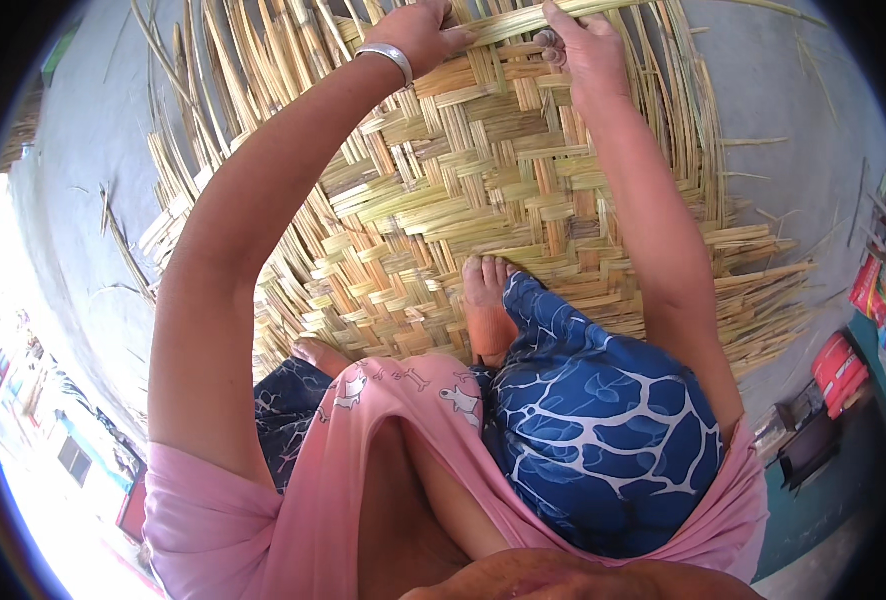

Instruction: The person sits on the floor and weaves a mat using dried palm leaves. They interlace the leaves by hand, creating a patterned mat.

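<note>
Pink shirt (383, 480) and blue patterned trousers (603, 420) sit closest below me. At the mat's (463, 200) far edge, my left hand (418, 35) and right hand (583, 45) both pinch one pale strip (508, 22) lying across the weave. My bare foot (485, 300) rests on the mat, grey floor (783, 90) around it.

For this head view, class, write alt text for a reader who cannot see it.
Both hands, left hand and right hand, grip a pale reed strip at the far edge of a woven mat; a bare foot rests on it.
</note>
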{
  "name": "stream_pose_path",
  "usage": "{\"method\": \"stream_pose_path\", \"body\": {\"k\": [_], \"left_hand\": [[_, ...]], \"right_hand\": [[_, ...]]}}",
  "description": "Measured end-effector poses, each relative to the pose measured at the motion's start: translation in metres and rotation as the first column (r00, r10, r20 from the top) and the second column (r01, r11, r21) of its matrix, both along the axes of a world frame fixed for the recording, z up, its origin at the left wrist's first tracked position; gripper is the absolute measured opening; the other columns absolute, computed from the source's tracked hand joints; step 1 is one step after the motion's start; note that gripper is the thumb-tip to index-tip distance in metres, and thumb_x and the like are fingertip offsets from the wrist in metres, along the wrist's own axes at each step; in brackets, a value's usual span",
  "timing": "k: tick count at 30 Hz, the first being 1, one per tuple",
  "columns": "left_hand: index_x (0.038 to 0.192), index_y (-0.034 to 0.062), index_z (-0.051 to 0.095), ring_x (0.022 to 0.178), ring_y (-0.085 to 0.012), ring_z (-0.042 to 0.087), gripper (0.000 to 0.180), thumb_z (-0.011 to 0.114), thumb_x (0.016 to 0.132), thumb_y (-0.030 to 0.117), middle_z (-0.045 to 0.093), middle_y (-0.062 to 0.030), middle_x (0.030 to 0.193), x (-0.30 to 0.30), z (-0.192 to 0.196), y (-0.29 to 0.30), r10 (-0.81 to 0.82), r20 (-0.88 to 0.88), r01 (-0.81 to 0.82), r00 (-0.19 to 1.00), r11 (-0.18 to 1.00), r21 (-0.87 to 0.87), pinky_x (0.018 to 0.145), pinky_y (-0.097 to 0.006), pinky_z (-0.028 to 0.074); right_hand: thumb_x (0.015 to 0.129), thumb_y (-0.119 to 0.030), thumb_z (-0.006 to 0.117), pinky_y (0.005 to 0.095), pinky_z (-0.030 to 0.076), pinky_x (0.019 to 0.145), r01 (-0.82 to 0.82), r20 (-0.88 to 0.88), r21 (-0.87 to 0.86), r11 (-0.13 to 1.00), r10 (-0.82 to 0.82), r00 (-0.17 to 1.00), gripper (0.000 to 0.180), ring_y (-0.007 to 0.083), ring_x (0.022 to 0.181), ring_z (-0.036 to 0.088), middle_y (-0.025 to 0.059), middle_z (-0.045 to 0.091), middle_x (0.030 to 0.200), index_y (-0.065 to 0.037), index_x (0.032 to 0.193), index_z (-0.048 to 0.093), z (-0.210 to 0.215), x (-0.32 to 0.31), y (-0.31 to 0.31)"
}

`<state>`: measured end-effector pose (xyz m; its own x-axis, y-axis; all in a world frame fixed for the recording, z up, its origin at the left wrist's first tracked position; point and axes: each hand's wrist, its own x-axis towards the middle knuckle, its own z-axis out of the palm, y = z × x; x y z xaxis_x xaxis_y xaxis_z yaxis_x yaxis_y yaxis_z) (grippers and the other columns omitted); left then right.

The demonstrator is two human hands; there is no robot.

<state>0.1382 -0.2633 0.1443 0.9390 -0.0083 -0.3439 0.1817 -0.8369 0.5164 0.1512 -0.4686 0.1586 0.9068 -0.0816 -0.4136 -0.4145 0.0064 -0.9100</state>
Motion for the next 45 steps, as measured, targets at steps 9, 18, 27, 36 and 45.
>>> {"method": "stream_pose_path", "body": {"k": [9,18,27,36,45], "left_hand": [[0.104,0.0064,0.074,0.09,-0.0357,0.071,0.039,0.07,0.09,0.042,0.074,-0.0191,0.098,0.012,0.009,-0.014,-0.127,-0.038,0.129,0.991,0.991,0.036,0.085,-0.045,0.055],[0.099,-0.0006,0.074,0.07,-0.0168,0.07,0.05,0.072,0.091,0.048,0.075,-0.0108,0.081,0.061,0.041,-0.091,-0.11,-0.031,0.085,0.993,0.895,-0.439,0.065,-0.035,0.055],[0.101,-0.0033,0.071,0.074,-0.0173,0.074,0.041,0.067,0.096,0.037,0.076,-0.0108,0.086,0.056,0.036,-0.102,-0.132,-0.017,0.094,0.991,0.784,-0.613,0.07,-0.032,0.06],[0.096,-0.0041,0.071,0.073,-0.0224,0.074,0.038,0.058,0.1,0.032,0.075,-0.0144,0.082,0.049,0.052,-0.12,-0.181,0.006,0.158,0.983,0.838,-0.522,0.067,-0.037,0.058],[0.11,0.0018,0.068,0.1,-0.0415,0.069,0.033,0.047,0.095,0.022,0.073,-0.0222,0.104,0.031,0.057,-0.142,-0.218,0.191,0.234,0.957,0.97,-0.064,0.089,-0.048,0.055]], "right_hand": [[0.095,-0.01,0.067,0.0243,0.04,0.045,0.047,0.147,-0.059,0.997,-0.038,0.988,0.002,0.0081,0.053,0.054,-0.0014,0.061,0.069,-0.009,0.094,0.065,-0.039,0.019,-0.039],[0.093,-0.008,0.068,0.0275,0.053,0.073,-0.124,0.177,0.486,0.865,0.041,0.983,0.009,0.0126,0.083,0.067,0.0023,0.072,0.092,-0.008,0.101,0.072,-0.002,0.026,-0.075],[0.095,-0.01,0.066,0.0315,0.056,0.078,-0.073,0.077,0.618,0.782,0.033,0.997,0.011,0.0182,0.088,0.069,0.0038,0.073,0.096,-0.009,0.106,0.069,-0.003,0.032,-0.103],[0.098,-0.01,0.064,0.0338,0.058,0.08,-0.023,0.096,0.591,0.806,-0.042,0.994,0.011,0.0199,0.09,0.07,0.0078,0.072,0.097,-0.005,0.108,0.067,-0.005,0.026,-0.106],[0.1,-0.008,0.062,0.0344,0.06,0.08,-0.033,0.252,0.366,0.93,-0.065,0.966,0.013,0.0185,0.089,0.07,0.0099,0.072,0.1,0.0,0.108,0.067,0.005,0.013,-0.102]]}}
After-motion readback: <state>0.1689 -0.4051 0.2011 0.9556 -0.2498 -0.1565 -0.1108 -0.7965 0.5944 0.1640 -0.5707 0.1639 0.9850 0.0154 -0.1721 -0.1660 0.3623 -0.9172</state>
